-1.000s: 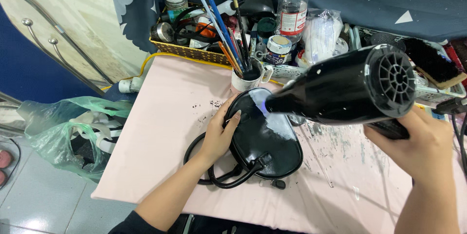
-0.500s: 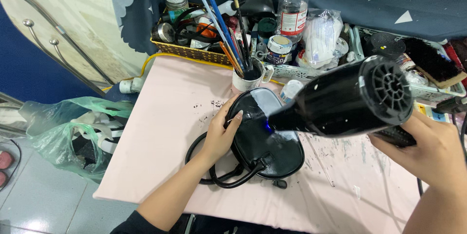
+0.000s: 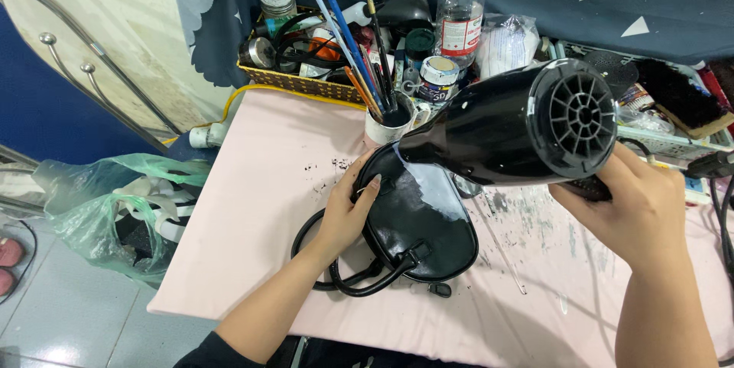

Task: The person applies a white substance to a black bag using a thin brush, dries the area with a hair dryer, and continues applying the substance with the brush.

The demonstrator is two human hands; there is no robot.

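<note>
A glossy black handbag (image 3: 424,219) lies flat on the pink table (image 3: 260,184), its two looped handles toward me. My left hand (image 3: 348,211) presses on the bag's left edge, fingers spread. My right hand (image 3: 634,200) grips the handle of a black hair dryer (image 3: 512,123). The dryer hangs just above the bag, its nozzle pointing down-left at the bag's upper part and its round rear grille facing me.
A white cup of paintbrushes (image 3: 386,119) stands just behind the bag. A woven basket of jars (image 3: 294,77), a clear plastic bottle (image 3: 459,20) and a black brush (image 3: 677,93) crowd the back edge. A green plastic bag (image 3: 115,207) sits on the floor at left.
My right hand has swung the hair dryer a little to the left and lower, bringing its nozzle closer over the bag. My left hand stays on the bag.
</note>
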